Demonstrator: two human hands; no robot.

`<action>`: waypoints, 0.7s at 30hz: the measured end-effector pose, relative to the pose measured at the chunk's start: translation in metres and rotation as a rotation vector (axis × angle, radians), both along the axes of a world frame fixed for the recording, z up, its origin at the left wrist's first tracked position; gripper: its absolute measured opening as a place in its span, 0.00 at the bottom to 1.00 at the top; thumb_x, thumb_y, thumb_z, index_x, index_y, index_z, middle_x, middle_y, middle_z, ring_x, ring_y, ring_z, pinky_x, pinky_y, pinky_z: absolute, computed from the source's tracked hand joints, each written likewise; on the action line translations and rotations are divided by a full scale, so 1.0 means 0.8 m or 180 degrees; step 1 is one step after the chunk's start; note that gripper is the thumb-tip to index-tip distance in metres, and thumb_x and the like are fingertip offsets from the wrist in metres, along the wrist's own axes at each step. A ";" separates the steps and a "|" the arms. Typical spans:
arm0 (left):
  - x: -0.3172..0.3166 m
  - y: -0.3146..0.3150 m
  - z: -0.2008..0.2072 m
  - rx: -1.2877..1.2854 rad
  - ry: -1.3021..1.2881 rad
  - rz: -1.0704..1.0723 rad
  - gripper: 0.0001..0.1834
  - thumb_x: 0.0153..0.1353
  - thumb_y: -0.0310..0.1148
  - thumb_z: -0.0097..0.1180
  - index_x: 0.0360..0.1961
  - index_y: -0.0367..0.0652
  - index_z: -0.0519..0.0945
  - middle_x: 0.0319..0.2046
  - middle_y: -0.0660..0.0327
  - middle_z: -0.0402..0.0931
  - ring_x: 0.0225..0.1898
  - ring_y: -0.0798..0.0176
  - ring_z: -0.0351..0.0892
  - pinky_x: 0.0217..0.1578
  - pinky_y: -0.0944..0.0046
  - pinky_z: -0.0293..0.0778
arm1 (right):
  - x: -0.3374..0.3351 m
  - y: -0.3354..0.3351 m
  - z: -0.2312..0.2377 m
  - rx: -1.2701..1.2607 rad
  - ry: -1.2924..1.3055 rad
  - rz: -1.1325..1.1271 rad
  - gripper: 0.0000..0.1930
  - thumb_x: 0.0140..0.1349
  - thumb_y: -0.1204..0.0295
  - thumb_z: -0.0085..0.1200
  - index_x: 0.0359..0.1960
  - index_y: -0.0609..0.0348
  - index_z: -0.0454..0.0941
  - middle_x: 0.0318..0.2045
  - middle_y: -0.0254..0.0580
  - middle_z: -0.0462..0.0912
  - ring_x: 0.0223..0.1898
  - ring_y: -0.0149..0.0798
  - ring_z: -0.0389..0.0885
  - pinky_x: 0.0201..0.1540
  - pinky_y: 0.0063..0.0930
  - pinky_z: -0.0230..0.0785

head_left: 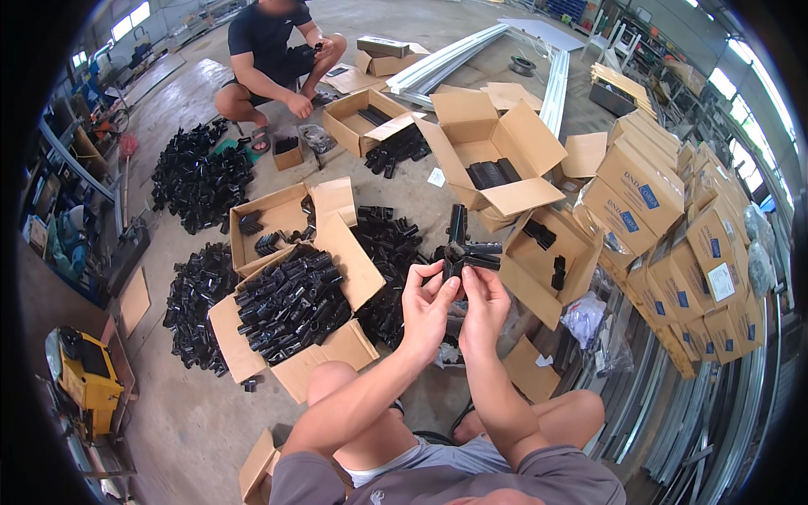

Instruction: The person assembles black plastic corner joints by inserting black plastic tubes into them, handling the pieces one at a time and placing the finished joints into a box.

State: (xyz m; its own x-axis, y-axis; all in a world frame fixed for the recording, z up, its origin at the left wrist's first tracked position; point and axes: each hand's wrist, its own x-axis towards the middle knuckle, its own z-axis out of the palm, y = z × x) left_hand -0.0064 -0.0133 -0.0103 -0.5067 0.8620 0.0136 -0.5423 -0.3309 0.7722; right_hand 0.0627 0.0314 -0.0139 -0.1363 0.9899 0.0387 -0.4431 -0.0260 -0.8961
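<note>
Both left hand [427,310] and right hand [485,306] grasp one black fitting [455,250] (glossy, branched).

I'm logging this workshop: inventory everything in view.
Branched black connector: one, black, centre
Small black fittings: countless, black, floor and boxes
Open brown cardboard boxes: several, brown, centre
Stacked brown cardboard cartons: many, brown, right
Long white profiles: several, white, top
Long grey metal bars: many, grey, right
Crumpled translucent bags: several, whitish, right
Boxy yellow machine: one, yellow, left
Background clutter: countless, mixed, edges
Co-worker: one, dark clothes, top
Left hand, right hand: two, bare, on connector
</note>
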 end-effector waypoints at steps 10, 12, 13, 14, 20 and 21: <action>0.000 0.000 0.001 -0.0011 -0.0051 -0.0002 0.14 0.69 0.23 0.53 0.52 0.40 0.65 0.49 0.51 0.79 0.49 0.64 0.80 0.52 0.61 0.77 | -0.001 0.001 0.002 -0.0003 0.0105 -0.0002 0.09 0.64 0.80 0.59 0.45 0.66 0.79 0.41 0.39 0.83 0.44 0.27 0.80 0.50 0.21 0.70; -0.001 -0.001 0.004 -0.0031 -0.0151 -0.0005 0.14 0.69 0.23 0.53 0.52 0.41 0.65 0.50 0.51 0.79 0.49 0.64 0.80 0.53 0.60 0.77 | -0.002 0.001 0.002 -0.0003 0.0020 0.0003 0.09 0.64 0.80 0.59 0.45 0.66 0.79 0.41 0.39 0.83 0.44 0.27 0.80 0.49 0.21 0.70; -0.001 -0.001 0.004 -0.0029 -0.0147 0.0002 0.14 0.69 0.23 0.53 0.52 0.41 0.65 0.50 0.51 0.79 0.49 0.64 0.80 0.53 0.60 0.77 | -0.001 0.001 0.000 0.0000 0.0024 0.0010 0.09 0.64 0.80 0.59 0.45 0.66 0.79 0.41 0.39 0.83 0.44 0.27 0.80 0.49 0.21 0.70; -0.001 -0.002 0.001 -0.0054 -0.0125 -0.0002 0.14 0.69 0.23 0.53 0.52 0.41 0.65 0.49 0.51 0.79 0.49 0.64 0.80 0.53 0.60 0.77 | 0.000 0.000 -0.003 0.0075 0.0091 0.0027 0.09 0.64 0.79 0.59 0.45 0.66 0.79 0.41 0.39 0.83 0.44 0.27 0.80 0.49 0.21 0.70; 0.000 -0.004 0.003 -0.0069 -0.0097 -0.0024 0.14 0.69 0.23 0.53 0.52 0.41 0.64 0.49 0.52 0.79 0.49 0.64 0.80 0.52 0.60 0.77 | -0.001 -0.002 0.000 0.0047 0.0003 -0.0012 0.09 0.64 0.79 0.59 0.45 0.65 0.79 0.42 0.39 0.83 0.45 0.27 0.80 0.50 0.21 0.71; 0.000 -0.004 0.004 -0.0082 -0.0100 -0.0004 0.14 0.69 0.23 0.53 0.52 0.41 0.64 0.49 0.53 0.80 0.49 0.64 0.80 0.52 0.60 0.77 | -0.001 -0.002 0.001 0.0128 -0.0040 -0.0049 0.09 0.63 0.80 0.59 0.45 0.65 0.79 0.43 0.39 0.83 0.45 0.28 0.80 0.50 0.21 0.71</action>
State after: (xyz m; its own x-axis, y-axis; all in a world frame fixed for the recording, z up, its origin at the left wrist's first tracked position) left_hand -0.0060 -0.0166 -0.0069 -0.5053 0.8626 -0.0244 -0.5669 -0.3105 0.7631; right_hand 0.0617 0.0296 -0.0130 -0.1219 0.9896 0.0768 -0.4318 0.0168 -0.9018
